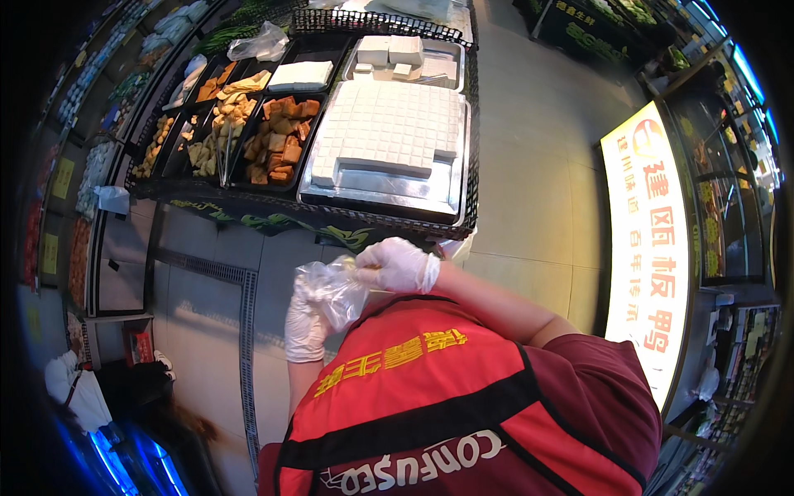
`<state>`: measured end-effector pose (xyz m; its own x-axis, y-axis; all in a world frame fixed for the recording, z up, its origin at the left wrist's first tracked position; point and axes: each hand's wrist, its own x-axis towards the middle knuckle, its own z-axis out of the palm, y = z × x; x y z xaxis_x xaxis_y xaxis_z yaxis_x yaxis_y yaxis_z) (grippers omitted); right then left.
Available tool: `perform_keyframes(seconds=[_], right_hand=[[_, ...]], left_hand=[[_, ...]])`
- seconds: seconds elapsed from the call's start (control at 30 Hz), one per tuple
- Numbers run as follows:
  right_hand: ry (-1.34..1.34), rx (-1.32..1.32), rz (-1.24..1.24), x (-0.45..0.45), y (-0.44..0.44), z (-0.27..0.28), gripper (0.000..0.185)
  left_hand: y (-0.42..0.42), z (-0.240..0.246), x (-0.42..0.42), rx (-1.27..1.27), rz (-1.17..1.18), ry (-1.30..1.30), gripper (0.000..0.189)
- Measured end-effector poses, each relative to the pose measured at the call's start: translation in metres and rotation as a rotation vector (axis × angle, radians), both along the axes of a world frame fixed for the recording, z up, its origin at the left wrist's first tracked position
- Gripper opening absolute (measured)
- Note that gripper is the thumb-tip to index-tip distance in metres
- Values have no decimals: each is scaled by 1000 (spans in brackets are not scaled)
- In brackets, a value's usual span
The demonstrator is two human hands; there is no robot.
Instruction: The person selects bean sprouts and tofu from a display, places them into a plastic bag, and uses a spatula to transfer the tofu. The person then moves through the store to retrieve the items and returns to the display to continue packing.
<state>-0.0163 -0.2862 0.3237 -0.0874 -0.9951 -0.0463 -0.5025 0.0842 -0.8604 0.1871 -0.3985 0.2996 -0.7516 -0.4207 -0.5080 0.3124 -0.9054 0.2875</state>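
Note:
In front of my chest a clear plastic bag [340, 296] hangs between my two gloved hands. My left hand [306, 325], in a thin white glove, grips the bag's left side. The fingers of my right hand [397, 265], gloved too, pinch the gathered top of the bag. Whatever the bag may contain is hard to make out. Just beyond my hands stands a display stand with a black mesh rim [397, 224]. On it, a big slab of white tofu [391, 127], scored into squares, rests on a metal tray [397, 190].
Left of the tofu, black bins hold brown tofu pieces [282, 139] and pale fried pieces [214, 149], with metal tongs [227, 155] among them. A lit sign [648, 242] stands to the right. A floor drain grate [247, 347] runs at left, near another person [80, 390].

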Motion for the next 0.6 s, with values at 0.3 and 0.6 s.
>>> perform_keyframes(seconds=[0.3,0.6], right_hand=[[129,285,-323,-25,35,-32,27],[659,-219,-52,18,-30,40,61]], left_hand=[[-67,18,41,-566,50,5,24],[-22,85,-33,-1847,-552,-399,32]])
